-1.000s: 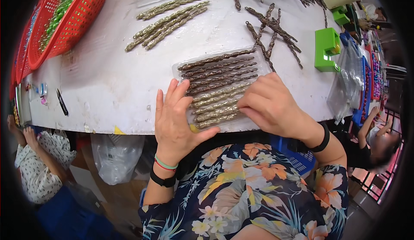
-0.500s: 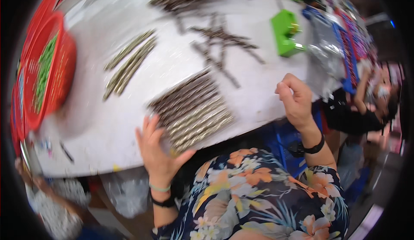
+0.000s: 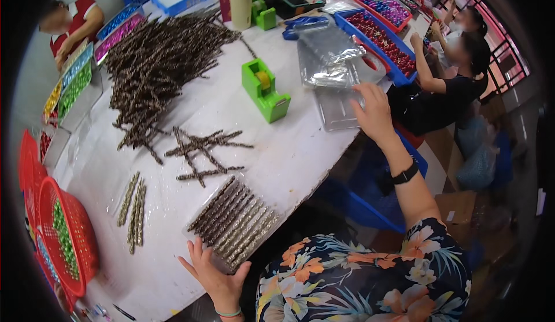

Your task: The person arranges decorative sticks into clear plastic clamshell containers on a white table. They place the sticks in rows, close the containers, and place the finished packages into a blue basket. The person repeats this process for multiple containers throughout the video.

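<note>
My left hand [image 3: 215,273] lies with fingers spread at the near left edge of a clear flat box [image 3: 193,227]. A row of twisted glittery sticks [image 3: 234,221] fills that box, dark brown on the left and pale gold on the right. My right hand [image 3: 374,113] is stretched out to the right, fingers apart, at the edge of a pile of clear plastic boxes [image 3: 335,105]. Whether its fingertips touch them I cannot tell. Several loose brown twisted sticks [image 3: 202,148] lie crossed beyond the filled box. A few gold sticks [image 3: 137,215] lie to its left.
A big heap of brown sticks [image 3: 162,67] covers the far table. A green tape dispenser [image 3: 266,90] stands mid-table. Red baskets [image 3: 87,252] with green beads sit at left, a blue tray [image 3: 376,38] of red beads at far right. Other people [image 3: 457,61] sit around the table.
My right hand has opened from a closed shape and reached out to the clear boxes. The view has swung up and to the right. My left hand stays by the filled box.
</note>
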The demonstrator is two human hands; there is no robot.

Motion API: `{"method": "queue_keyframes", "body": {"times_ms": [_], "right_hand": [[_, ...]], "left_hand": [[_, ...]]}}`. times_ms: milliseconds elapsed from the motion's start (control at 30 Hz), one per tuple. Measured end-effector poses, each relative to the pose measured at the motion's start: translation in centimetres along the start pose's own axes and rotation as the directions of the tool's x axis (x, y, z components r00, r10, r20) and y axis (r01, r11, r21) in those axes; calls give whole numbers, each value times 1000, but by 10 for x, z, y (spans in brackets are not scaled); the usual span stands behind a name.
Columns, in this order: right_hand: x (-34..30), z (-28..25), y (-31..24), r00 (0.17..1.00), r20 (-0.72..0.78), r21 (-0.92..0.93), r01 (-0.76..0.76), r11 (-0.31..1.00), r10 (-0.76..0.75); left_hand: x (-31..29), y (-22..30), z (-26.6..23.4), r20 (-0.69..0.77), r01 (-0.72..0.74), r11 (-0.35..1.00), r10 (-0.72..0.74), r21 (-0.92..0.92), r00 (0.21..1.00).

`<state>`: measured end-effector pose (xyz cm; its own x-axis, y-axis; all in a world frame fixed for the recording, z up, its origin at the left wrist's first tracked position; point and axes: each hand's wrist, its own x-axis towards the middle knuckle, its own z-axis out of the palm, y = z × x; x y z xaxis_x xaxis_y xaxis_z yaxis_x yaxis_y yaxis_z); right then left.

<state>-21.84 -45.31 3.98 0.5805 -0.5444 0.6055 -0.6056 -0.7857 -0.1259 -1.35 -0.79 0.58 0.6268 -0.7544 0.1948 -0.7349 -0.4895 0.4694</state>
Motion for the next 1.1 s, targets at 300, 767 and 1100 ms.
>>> {"method": "queue_keyframes", "body": {"times_ms": [300, 767, 1100], "right_hand": [[85, 36, 69, 986, -4, -148, 162, 976, -164], [56, -76, -49, 1000, 3, 764, -12, 645, 15], [-2, -83, -128, 963, 254, 941, -267, -209, -88]], "left_hand": [[9, 21, -8, 46, 15, 1000, -16, 25, 999], [68, 87, -37, -29, -284, 941, 284, -185, 958], [142, 192, -3, 95, -317, 603, 552, -732, 829]]}}
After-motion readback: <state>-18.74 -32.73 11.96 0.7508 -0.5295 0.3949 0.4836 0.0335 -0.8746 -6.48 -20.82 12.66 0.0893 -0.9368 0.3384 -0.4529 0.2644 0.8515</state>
